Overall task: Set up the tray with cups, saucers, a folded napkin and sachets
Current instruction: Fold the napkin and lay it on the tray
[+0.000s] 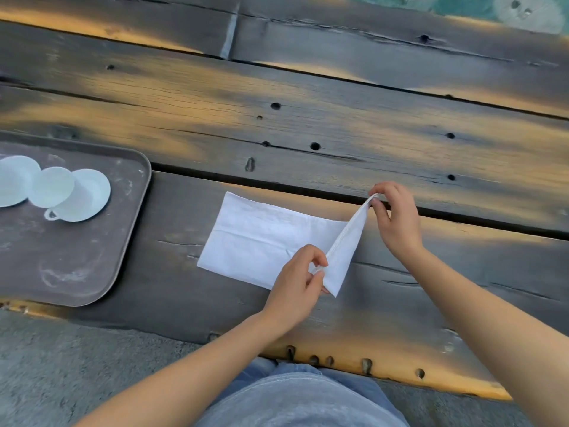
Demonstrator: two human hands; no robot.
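Left hand [295, 282] fingers [311, 253] pinch the napkin's [261, 241] near right corner, right hand [397, 220] fingers [381, 188] its far one, holding that end above the weathered plank desk [308, 124]; tray [77, 257] sits left.

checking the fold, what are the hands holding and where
Both hands pinch the white rectangular napkin: the left hand its near right corner, the right hand its far right corner.

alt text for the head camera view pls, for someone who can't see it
Two bare hands fold a white napkin on a weathered wooden table: the left hand pinches its near right corner, the right hand holds the far right corner up. A dark tray at left holds white crockery.
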